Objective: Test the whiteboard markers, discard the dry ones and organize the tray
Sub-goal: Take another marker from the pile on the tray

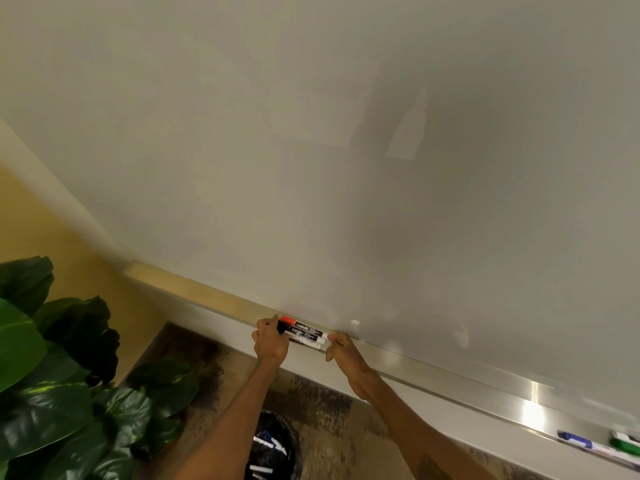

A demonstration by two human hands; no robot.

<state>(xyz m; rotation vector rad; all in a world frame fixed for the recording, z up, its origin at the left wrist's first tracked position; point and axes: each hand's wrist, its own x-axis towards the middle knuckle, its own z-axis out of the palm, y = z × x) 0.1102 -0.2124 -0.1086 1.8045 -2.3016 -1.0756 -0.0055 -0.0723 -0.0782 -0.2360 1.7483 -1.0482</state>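
Three markers lie side by side in the metal tray (433, 370) under the whiteboard (311, 168): a red-capped marker (294, 321) at the back, a black marker (304, 331) in the middle and a white-bodied marker (308, 341) in front. My left hand (270, 342) is curled round their cap ends at the left. At their right ends my right hand (341, 348) touches the marker tips with bent fingers. Further right in the tray lie a blue marker (576, 439) and a green-capped marker (625, 441).
A bin with a black liner (287, 445) stands on the floor below my arms, with several markers inside. A large green plant (69, 375) fills the lower left. The wall left of the board is yellow.
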